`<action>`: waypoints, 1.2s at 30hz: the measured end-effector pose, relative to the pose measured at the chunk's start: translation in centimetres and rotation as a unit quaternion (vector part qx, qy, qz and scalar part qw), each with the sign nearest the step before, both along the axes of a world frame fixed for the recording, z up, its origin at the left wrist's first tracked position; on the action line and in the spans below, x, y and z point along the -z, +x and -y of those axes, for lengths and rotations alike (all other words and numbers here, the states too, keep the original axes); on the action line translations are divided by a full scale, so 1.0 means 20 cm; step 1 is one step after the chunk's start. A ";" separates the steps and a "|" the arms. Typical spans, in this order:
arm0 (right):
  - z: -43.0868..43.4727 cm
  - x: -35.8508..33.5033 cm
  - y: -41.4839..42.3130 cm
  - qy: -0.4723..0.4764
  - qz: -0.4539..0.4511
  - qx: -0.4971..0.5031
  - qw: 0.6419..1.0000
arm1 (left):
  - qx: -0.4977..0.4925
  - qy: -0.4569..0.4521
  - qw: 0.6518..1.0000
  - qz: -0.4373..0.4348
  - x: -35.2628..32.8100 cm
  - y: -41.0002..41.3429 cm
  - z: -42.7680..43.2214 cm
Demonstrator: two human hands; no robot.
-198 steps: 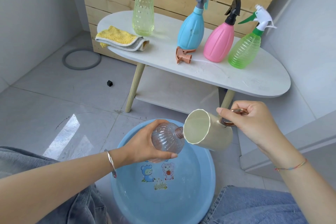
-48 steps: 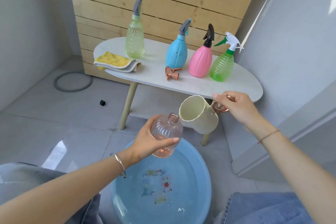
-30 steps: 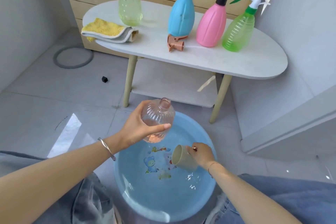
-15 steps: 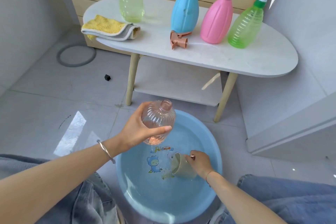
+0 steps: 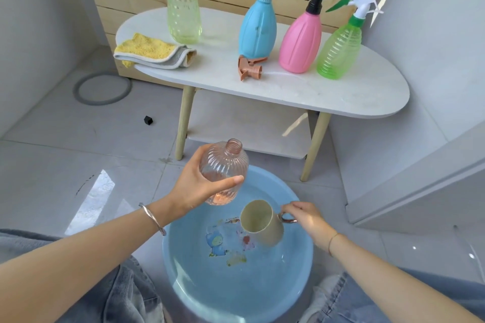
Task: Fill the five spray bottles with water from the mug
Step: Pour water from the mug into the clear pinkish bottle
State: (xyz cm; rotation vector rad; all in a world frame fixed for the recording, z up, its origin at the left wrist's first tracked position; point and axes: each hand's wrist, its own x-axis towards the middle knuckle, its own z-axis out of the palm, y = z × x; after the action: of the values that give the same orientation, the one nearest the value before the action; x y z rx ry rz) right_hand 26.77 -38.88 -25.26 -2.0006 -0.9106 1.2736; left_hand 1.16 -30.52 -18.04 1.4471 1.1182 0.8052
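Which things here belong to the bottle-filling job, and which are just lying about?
Job: mug in right hand; clear bottle in left hand; basin; spray head; pale bottle; blue bottle; pink bottle; green bottle.
Lying about: cloth; ring; black cube.

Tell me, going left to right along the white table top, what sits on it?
Folded yellow cloth, tall pale yellow-green clear bottle, light blue spray bottle with grey trigger, pink spray bottle with black trigger, clear green ribbed spray bottle with white trigger.
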 end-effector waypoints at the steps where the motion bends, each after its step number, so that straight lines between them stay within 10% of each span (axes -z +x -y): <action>1: -0.01 -0.07 0.02 0.013 -0.008 -0.001 1.000 | -0.005 0.003 1.000 0.006 0.00 0.00 0.00; 16: -0.06 -0.96 0.12 0.329 -0.001 0.046 0.943 | 0.013 0.022 1.000 -0.004 -0.01 0.03 0.05; 36: -0.13 -1.12 0.00 0.311 0.104 -0.021 0.945 | 0.062 0.025 0.998 -0.004 -0.04 0.04 0.13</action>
State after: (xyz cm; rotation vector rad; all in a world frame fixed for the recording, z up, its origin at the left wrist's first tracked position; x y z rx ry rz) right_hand 26.74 -36.19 -2.91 -1.6212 -1.2720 0.6722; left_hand 1.96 -33.06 -17.21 1.5468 1.0089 0.7460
